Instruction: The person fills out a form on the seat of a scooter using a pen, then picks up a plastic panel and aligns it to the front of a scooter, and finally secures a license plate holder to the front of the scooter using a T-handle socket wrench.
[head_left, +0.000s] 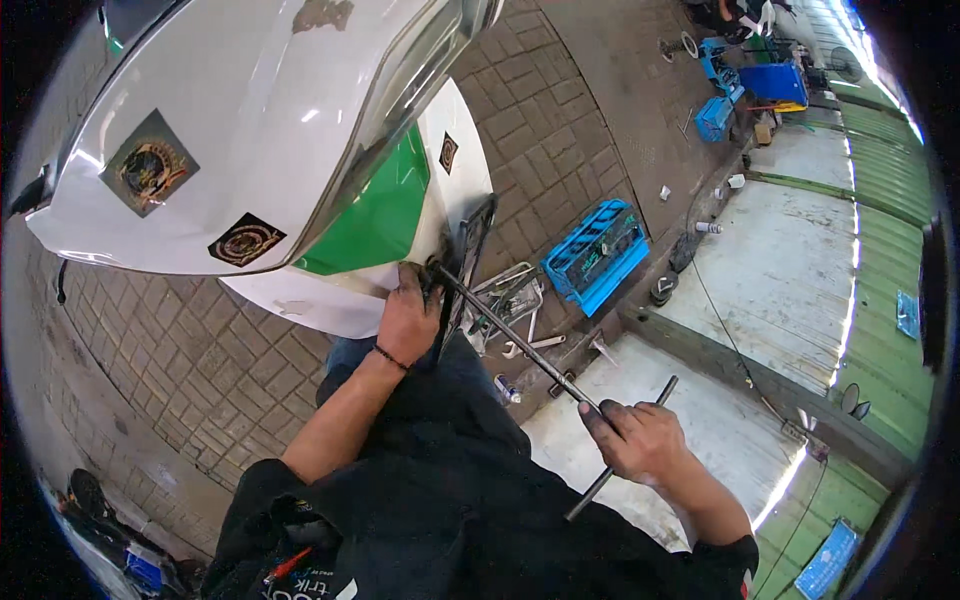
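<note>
My right hand [640, 440] is closed round the crossbar of a long metal T-handle wrench [515, 340], near where bar and shaft meet. The shaft slants up and left to a white vehicle body [270, 110] with a green panel [375, 215]. At the shaft's far end, my left hand [408, 315] presses against the lower edge of the bodywork with its fingers curled beside the wrench tip. What those fingers grip is hidden. Just right of them stands a dark flat plate [475, 235] on the vehicle.
Right of the vehicle, an open blue toolbox [597, 255] stands on the floor. Several wrenches [535, 343] and loose metal parts [505, 300] lie beside it. A small can [507, 388] is near my knee. Green corrugated metal wall [890, 180] runs along the right, with blue equipment [715, 115] farther off.
</note>
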